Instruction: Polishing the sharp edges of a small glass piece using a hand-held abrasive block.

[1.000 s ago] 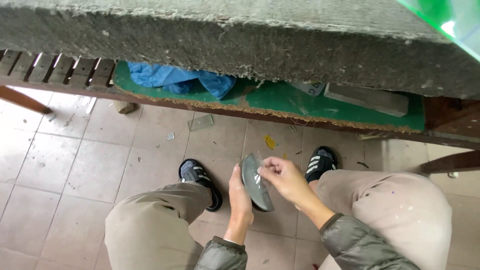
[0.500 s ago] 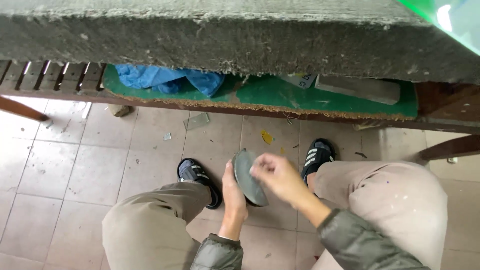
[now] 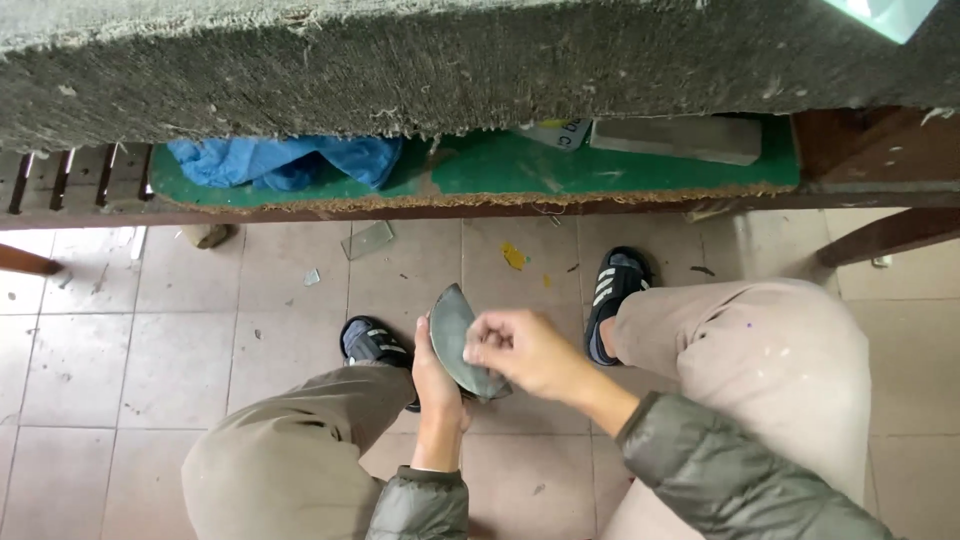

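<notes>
A grey, curved, half-moon shaped flat piece (image 3: pixel 455 335) is held upright between my knees, above the tiled floor. My left hand (image 3: pixel 435 385) grips it from below and behind, fingers wrapped on its lower edge. My right hand (image 3: pixel 520 352) is closed on its right side, fingertips pressing on the grey face. Both forearms wear grey-green jacket sleeves. My feet in dark striped sandals, left (image 3: pixel 372 343) and right (image 3: pixel 612 290), rest on the tiles below.
A thick grey felt-covered table edge (image 3: pixel 400 70) fills the top. Under it is a green shelf (image 3: pixel 600 165) with a blue cloth (image 3: pixel 280 160) and a grey block (image 3: pixel 675 135). Small scraps lie on the beige tiles (image 3: pixel 180 340). A wooden leg (image 3: pixel 885 235) slants at right.
The view has shifted slightly; the grey piece stays between my hands, and my right hand has slid along its face toward the lower right.
</notes>
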